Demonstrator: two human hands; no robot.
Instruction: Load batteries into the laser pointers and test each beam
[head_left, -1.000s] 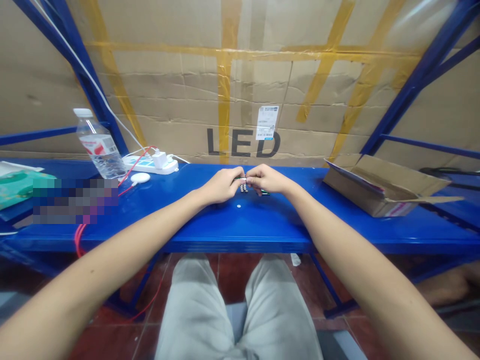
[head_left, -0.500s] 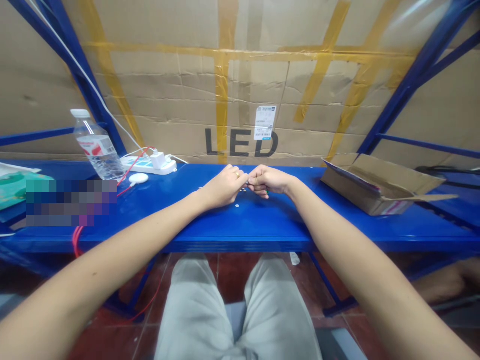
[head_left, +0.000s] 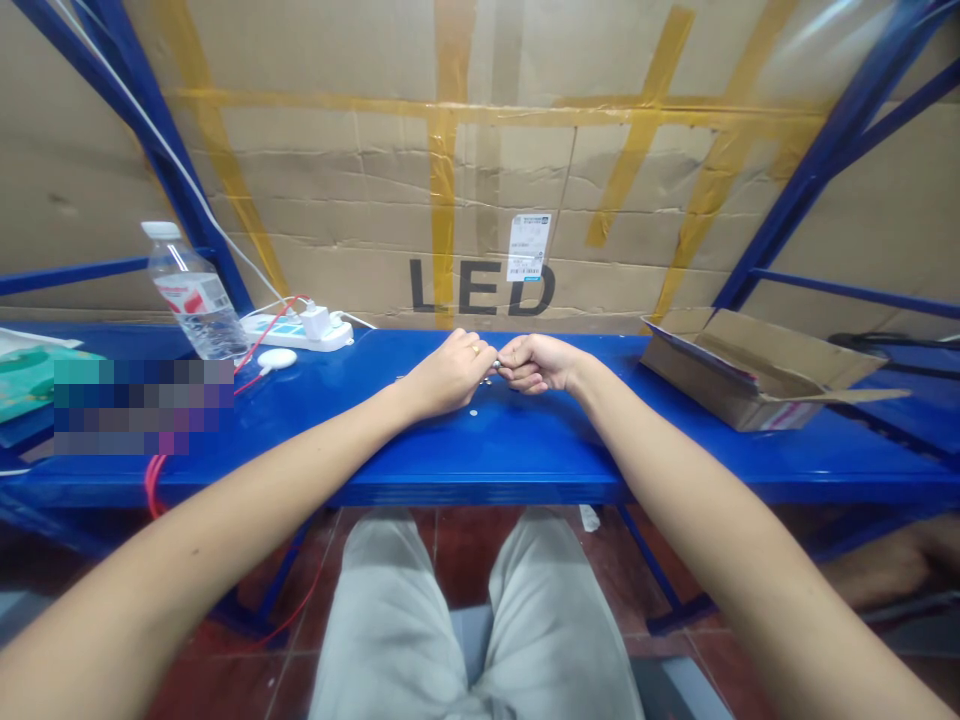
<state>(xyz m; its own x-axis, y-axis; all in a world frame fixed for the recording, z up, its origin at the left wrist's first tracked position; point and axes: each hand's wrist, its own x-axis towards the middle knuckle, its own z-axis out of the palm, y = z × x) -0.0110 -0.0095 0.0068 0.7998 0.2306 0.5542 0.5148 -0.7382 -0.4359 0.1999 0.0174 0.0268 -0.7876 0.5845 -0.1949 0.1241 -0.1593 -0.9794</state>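
Over the middle of the blue table, my left hand and my right hand meet at the fingertips. Between them shows a tiny shiny metal piece, too small to name; both hands are closed around it. A ring is on a finger of my left hand. Beneath the fingers lie a few small shiny bits, partly hidden by the left hand. Nearer to me, a small pale disc rests flat on the table.
An open cardboard box stands on the right. At the left are a water bottle, a white power strip, a round white charger and a red cable. A large carton fills the back.
My right hand's fingers have curled in and turned slightly, and the metal piece between the hands shows more now. The left hand has stayed nearly still.
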